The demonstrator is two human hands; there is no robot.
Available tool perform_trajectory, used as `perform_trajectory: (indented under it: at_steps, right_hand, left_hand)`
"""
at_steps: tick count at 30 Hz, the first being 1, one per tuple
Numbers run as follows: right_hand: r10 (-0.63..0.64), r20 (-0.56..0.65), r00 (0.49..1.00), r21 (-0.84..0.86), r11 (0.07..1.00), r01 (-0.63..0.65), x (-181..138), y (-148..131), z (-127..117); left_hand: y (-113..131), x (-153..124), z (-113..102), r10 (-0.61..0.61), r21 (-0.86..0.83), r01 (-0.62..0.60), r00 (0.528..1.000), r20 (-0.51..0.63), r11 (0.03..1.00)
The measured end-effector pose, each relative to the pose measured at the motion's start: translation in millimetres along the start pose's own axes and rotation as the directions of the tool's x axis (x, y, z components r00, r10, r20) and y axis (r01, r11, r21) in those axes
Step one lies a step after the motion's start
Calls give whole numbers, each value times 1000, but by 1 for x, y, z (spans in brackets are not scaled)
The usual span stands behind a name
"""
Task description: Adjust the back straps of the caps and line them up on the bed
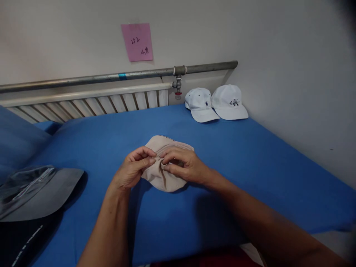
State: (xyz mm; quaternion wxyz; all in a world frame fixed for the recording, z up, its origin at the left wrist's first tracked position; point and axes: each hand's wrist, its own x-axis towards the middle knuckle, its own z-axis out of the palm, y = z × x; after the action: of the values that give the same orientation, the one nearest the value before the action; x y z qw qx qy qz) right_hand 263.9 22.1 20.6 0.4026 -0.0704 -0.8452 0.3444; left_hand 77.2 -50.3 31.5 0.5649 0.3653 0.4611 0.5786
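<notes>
A beige cap (pixel 167 181) is between my two hands, low over the middle of the blue-covered table (pixel 169 226). Its crown is crumpled and folded, and its brim points away from me. With thumb and fingertips my left hand (pixel 136 165) pinches the fabric at the cap's left side. My right hand (pixel 185 163) grips a fold near the centre, its thumb and forefinger curled together. The fingertips of both hands are close to each other. Whatever small part lies under the right fingertips cannot be made out.
Two white caps (pixel 201 105) stand side by side at the back right corner. Grey cap (pixel 52 196) and black cap (pixel 30 237) overlap at the left edge. Behind the table run a radiator (pixel 105 104) and a metal pipe (pixel 91 79); a pink note (pixel 137 42) hangs above.
</notes>
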Motion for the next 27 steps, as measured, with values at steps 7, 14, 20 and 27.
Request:
perform_trajectory:
  at_steps: [7,14,20,27]
  right_hand:
    - [57,-87,995,-68,996,-63,2,-8,8]
    - [143,-144,979,-134,978,-162,0,-7,11]
    - [258,-26,966,35,966,-257,0,-4,5]
    - [306,59,950,140,940,-311,2,-2,-4]
  left_hand:
    - [-2,-1,6,47,-55,-46,999,23,997]
    - [-5,0,11,42,-30,-41,999,22,999]
    - [-6,-3,5,13,10,-14,999,51,1000]
    - [-5,-3,2,-5,15,4,999,35,1000]
